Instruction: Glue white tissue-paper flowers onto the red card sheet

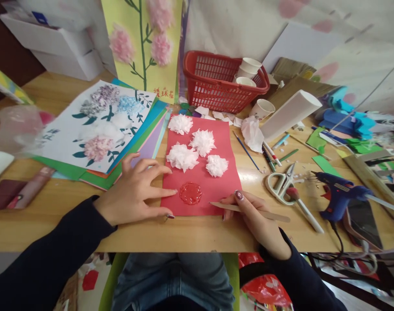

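A red sheet of paper [212, 190] lies on the table before me, with several white tissue-paper flowers [202, 142] on its upper part. Lower down, a glossy round patch of glue [190, 193] shows on the red surface. My left hand [140, 188] is spread with fingers apart, its fingertips touching the sheet's left edge beside the glue. Between the fingers of my right hand [251, 211] is a flat wooden stick [274, 215], its tip pointing left over the paper, just right of the glue patch.
At right are scissors [282, 183], a brush with a white handle [308, 214] and a blue glue gun [337, 194]. Behind stands a red basket [212, 82] with paper cups [250, 65]. Coloured sheets [148, 144] lie left under a flower picture [61, 134].
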Action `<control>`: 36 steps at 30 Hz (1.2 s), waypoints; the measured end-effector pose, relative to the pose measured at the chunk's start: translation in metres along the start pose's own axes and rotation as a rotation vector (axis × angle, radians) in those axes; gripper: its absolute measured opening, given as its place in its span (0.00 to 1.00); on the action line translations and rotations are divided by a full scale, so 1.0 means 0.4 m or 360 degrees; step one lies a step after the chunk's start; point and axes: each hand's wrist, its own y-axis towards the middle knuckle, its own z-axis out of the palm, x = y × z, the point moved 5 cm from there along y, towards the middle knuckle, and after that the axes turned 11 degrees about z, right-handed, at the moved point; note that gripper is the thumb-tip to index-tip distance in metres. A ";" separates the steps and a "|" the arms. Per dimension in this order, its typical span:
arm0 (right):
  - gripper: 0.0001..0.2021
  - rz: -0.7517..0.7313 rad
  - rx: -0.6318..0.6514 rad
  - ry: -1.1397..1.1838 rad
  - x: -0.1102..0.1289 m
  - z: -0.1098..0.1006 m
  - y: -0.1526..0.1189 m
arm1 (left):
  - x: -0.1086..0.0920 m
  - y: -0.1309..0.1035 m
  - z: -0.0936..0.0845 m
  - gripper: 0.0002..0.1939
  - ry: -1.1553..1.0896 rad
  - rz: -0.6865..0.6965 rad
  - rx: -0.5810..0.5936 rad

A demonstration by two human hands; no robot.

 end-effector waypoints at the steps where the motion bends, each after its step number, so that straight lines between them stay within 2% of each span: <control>1: 0.22 -0.0002 0.0011 -0.0006 0.002 0.001 -0.001 | -0.002 0.000 0.000 0.15 0.0031 0.0008 -0.0005; 11: 0.22 -0.0051 0.0001 -0.0207 0.035 0.002 -0.011 | 0.004 0.001 0.006 0.22 0.0137 -0.0045 0.0014; 16: 0.17 -0.0399 -0.0007 -0.0471 0.143 0.050 0.014 | 0.015 -0.006 0.018 0.32 0.0060 -0.0123 0.0016; 20: 0.26 -0.0609 -0.0215 -0.0329 0.207 0.101 0.095 | 0.016 -0.008 0.024 0.33 0.0056 -0.0122 0.0016; 23: 0.30 -0.0482 -0.0177 -0.0216 0.192 0.136 0.165 | 0.017 -0.006 0.024 0.32 0.0021 -0.0134 0.0013; 26: 0.32 -0.0345 -0.0147 -0.0211 0.166 0.148 0.201 | 0.016 -0.005 0.023 0.31 -0.0009 -0.0140 0.0012; 36: 0.30 -0.0341 -0.0199 -0.0175 0.147 0.142 0.201 | 0.018 -0.007 0.026 0.30 -0.0052 -0.0151 0.0002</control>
